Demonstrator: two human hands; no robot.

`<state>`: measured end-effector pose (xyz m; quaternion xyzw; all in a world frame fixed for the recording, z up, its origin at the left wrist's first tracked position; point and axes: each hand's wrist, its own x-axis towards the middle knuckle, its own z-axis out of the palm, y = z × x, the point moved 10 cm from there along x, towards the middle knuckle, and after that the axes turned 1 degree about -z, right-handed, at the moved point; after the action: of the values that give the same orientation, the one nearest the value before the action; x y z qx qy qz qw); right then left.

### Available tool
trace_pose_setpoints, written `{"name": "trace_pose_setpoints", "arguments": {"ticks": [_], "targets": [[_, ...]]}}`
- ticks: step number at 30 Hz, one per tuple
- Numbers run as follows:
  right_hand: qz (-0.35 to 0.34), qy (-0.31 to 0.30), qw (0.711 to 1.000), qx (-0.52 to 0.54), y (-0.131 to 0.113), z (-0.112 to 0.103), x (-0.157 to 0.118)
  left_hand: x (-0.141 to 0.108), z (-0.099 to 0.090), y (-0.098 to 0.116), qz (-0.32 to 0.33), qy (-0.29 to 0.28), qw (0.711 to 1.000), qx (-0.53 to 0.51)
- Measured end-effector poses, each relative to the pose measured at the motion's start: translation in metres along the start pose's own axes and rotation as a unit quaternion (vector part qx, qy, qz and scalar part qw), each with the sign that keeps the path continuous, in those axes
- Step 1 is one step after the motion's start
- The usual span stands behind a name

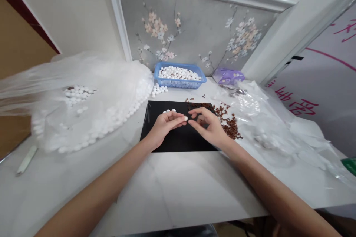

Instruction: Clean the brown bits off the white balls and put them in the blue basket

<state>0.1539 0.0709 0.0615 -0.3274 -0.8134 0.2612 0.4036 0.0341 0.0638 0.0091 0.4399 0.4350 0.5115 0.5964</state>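
Observation:
Between the thumb and fingertips of my left hand (pixel 167 125) I pinch a small white ball (pixel 185 118). My right hand (pixel 207 125) is close on the right, its thumb and fingers apart and nothing visible between them. Both hands are over a black mat (pixel 183 141) on the white table. A few more white balls (pixel 173 110) lie on the mat behind my left hand. Small brown star-shaped pieces (pixel 232 127) are heaped at the mat's right edge, partly hidden by my right hand.
A blue basket (pixel 180 83) full of white balls stands against the back wall. On the left spreads a big translucent bag (pixel 111 92) of white balls. Crumpled clear plastic bags (pixel 267 129) and a purple packet (pixel 229 76) lie to the right. A pale stick-like object (pixel 27 160) rests far left.

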Motion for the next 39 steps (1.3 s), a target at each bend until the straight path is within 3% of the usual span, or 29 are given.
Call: {"name": "trace_pose_setpoints", "arguments": {"ticks": [3, 7, 10, 14, 17, 21, 26, 32, 39], "targets": [[0.052, 0.051, 0.993, -0.096, 0.026, -0.021, 0.003, 0.002, -0.018, 0.026, 0.091, 0.035, 0.980, 0.173], [0.053, 0.013, 0.956, -0.290, 0.053, -0.028, 0.006, 0.000, -0.050, 0.058, 0.198, 0.124, 0.883, 0.408], [0.067, -0.031, 0.936, -0.345, 0.069, -0.023, 0.004, 0.001, -0.073, 0.066, 0.204, 0.180, 0.839, 0.471], [0.097, -0.032, 0.928, -0.358, 0.075, -0.024, 0.003, 0.005, -0.068, 0.062, 0.217, 0.151, 0.782, 0.564], [0.093, -0.024, 0.929, -0.357, 0.070, -0.024, 0.003, 0.005, -0.063, 0.058, 0.229, 0.137, 0.765, 0.586], [0.088, -0.019, 0.933, -0.348, 0.069, -0.023, 0.002, 0.007, -0.071, 0.055, 0.215, 0.160, 0.753, 0.602], [0.084, 0.017, 0.947, -0.310, 0.073, -0.021, 0.000, 0.024, -0.087, 0.056, 0.184, 0.194, 0.701, 0.662], [0.047, 0.059, 0.969, -0.236, 0.060, -0.020, 0.005, 0.048, -0.094, 0.066, 0.201, 0.177, 0.701, 0.661], [0.063, 0.068, 0.980, -0.177, 0.053, -0.018, 0.004, 0.031, -0.098, 0.072, 0.222, 0.233, 0.761, 0.564]]}}
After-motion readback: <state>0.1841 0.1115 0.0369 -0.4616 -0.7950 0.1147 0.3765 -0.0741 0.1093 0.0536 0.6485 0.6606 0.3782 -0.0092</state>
